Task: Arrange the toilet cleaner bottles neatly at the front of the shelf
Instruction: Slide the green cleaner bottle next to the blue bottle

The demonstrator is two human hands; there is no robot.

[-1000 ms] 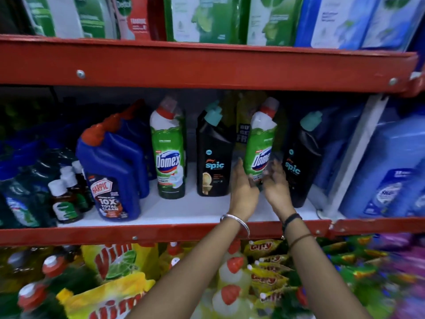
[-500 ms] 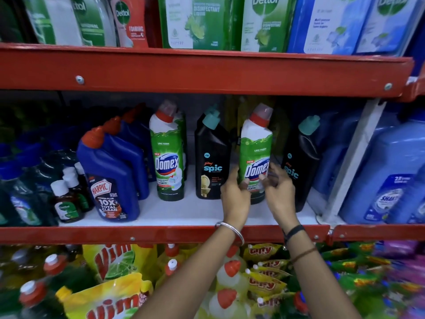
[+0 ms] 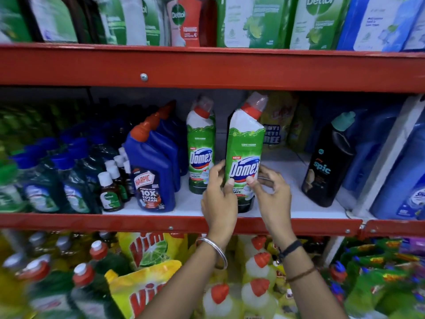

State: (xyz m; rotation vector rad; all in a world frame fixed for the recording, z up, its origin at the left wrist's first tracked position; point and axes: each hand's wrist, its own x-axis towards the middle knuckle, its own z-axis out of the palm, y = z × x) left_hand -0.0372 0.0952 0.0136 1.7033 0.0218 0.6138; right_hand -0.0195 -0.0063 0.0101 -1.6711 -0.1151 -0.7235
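Right at the front edge of the white shelf (image 3: 287, 211), a green Domex bottle (image 3: 245, 155) stands upright between both hands. The left hand (image 3: 218, 199) clasps its lower left side and the right hand (image 3: 273, 194) its lower right, thumbs pressed on the label. Two green Domex bottles show in all; the second Domex bottle (image 3: 201, 150) stands just left, set a little further back. One black Spic bottle (image 3: 328, 162) stands toward the shelf's right end. Blue Harpic bottles (image 3: 153, 166) queue front to back at the left, at least three.
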